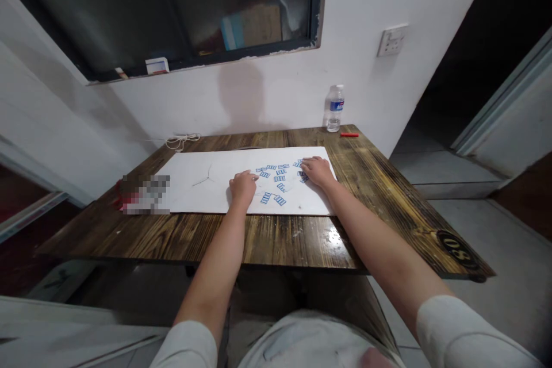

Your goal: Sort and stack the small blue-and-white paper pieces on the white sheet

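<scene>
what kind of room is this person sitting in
Possibly a small, simple eatery or a home room: the wooden table bears a round "80"-like number badge, a wall socket is beside a doorway, and a dark window is set in the plain white wall.

The left hand (242, 188) is on the white board (215, 184), fingers curled by the small blue-striped pieces (280, 178), which lie scattered between it and the right hand (316, 171). The right hand is spread low, its fingers over the pieces nearest it. Left of the left hand, thin dark lines (203, 179) mark the board, with a pixelated patch farther left. Beyond the right hand, a clear bottle (334, 109) stands upright on the wooden bench (276, 241), a red stick-like item (349, 135) just beside it.
</scene>
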A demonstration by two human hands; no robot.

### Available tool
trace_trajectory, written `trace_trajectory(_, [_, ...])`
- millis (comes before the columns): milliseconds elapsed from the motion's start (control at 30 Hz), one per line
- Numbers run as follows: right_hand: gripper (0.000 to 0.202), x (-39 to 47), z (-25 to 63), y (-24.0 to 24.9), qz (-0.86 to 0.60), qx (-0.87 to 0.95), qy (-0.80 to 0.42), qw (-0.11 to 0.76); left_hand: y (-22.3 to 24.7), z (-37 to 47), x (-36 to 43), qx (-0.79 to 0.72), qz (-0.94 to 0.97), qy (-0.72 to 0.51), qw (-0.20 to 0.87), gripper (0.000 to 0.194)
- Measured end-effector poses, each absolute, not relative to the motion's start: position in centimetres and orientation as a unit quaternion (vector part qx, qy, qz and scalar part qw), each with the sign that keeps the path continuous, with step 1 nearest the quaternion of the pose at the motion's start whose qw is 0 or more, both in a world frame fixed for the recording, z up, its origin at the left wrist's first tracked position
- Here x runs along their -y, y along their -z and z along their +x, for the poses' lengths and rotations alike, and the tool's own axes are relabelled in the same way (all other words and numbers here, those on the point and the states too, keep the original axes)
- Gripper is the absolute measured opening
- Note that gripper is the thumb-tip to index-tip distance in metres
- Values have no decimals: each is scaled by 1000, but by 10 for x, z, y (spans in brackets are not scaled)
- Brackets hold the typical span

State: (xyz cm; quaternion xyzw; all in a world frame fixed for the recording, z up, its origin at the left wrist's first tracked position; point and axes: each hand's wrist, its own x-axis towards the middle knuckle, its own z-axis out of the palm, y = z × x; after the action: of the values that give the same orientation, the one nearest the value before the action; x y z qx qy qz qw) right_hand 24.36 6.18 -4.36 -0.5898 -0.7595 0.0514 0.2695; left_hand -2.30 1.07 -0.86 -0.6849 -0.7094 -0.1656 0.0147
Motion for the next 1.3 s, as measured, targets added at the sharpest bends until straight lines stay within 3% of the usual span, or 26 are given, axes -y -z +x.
trace_trajectory(267, [31, -65, 244, 45, -572, 757, -51, 312, 10, -24, -10, 728, -664, 169, 14, 23])
trace_trajectory(567, [30, -63, 244, 43, -530, 778, -49, 334, 13, -16, -9, 709, -682, 178, 23, 33])
trace_trajectory(867, [36, -62, 241, 45, -422, 856, -34, 296, 6, -23, -6, 743, -657, 127, 19, 36])
trace_trajectory(1300, [29, -67, 240, 50, -362, 870, -36, 333, 5, -20, -8, 745, -649, 152, 28, 25])
